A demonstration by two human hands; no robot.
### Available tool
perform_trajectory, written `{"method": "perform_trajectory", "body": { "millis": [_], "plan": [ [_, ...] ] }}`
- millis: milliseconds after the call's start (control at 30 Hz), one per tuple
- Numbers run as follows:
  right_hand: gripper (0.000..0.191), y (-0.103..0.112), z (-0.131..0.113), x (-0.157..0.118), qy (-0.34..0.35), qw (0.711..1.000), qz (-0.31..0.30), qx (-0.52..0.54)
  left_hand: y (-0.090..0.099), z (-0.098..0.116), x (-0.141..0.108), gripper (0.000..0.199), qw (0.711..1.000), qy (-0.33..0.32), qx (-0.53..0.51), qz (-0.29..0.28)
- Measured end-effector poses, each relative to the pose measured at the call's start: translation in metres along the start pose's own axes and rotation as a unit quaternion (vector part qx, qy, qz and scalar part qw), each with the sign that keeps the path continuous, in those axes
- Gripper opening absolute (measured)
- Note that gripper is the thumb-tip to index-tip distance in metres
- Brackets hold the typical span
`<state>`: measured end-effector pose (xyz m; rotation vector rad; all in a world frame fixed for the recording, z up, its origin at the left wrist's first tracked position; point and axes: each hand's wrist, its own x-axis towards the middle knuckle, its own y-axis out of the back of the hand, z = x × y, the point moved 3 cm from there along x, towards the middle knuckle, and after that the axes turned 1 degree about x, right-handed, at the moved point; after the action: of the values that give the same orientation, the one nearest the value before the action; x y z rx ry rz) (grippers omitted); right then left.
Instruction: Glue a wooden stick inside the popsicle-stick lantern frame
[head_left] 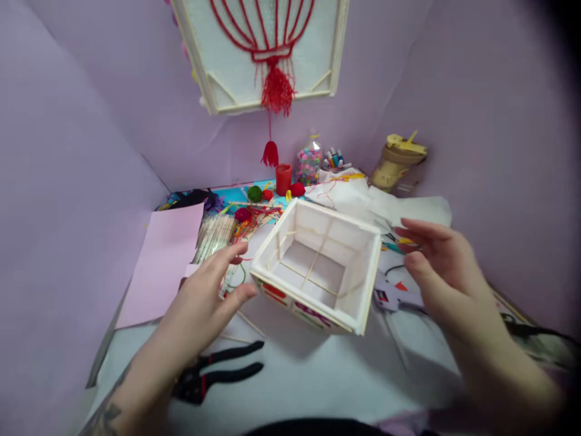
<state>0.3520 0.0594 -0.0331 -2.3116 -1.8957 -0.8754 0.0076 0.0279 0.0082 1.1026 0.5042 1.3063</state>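
Note:
A white square box frame made of thin sticks and white panels sits open side up in the middle of the table, with thin sticks crossing inside. My left hand is beside its left wall, fingers spread, thumb near the lower left corner; contact is unclear. My right hand hovers just right of the box, fingers apart and slightly curled, holding nothing that I can see.
Black pliers lie near my left forearm. A pink sheet, a bundle of sticks, red yarn and pompoms, a red cup, a bead jar, a glue gun and a hanging lantern panel surround the box.

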Motion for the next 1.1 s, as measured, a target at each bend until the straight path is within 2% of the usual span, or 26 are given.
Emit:
{"method": "perform_trajectory", "body": {
  "millis": [67, 167, 267, 333, 500, 633, 733, 1100],
  "plan": [
    [0.030, -0.002, -0.009, -0.027, 0.022, 0.999, 0.033, 0.000, 0.000, 0.002, -0.001, 0.047, 1.000, -0.015, -0.009, 0.002],
    [0.019, -0.007, -0.029, -0.060, 0.104, 0.994, 0.022, -0.031, 0.001, 0.014, -0.003, 0.042, 0.995, -0.086, -0.019, 0.045],
    [0.022, -0.009, -0.049, -0.077, 0.197, 0.977, 0.001, -0.084, 0.004, 0.024, -0.006, 0.036, 0.983, -0.157, -0.023, 0.089],
    [0.023, -0.011, -0.060, -0.080, 0.236, 0.961, -0.016, -0.140, 0.009, 0.028, -0.009, 0.034, 0.977, -0.177, -0.027, 0.114],
    [0.028, -0.015, -0.072, -0.071, 0.249, 0.948, -0.061, -0.191, 0.019, 0.033, -0.015, 0.028, 0.972, -0.179, -0.016, 0.151],
    [0.029, -0.019, -0.080, -0.066, 0.261, 0.943, -0.045, -0.199, 0.019, 0.038, -0.018, 0.026, 0.972, -0.193, -0.010, 0.136],
    [0.028, -0.024, -0.083, -0.067, 0.270, 0.939, -0.058, -0.203, 0.018, 0.040, -0.019, 0.025, 0.975, -0.184, -0.004, 0.121],
    [0.031, -0.026, -0.078, -0.069, 0.261, 0.940, -0.075, -0.209, 0.022, 0.044, -0.022, 0.027, 0.979, -0.172, 0.001, 0.111]
  ]
}}
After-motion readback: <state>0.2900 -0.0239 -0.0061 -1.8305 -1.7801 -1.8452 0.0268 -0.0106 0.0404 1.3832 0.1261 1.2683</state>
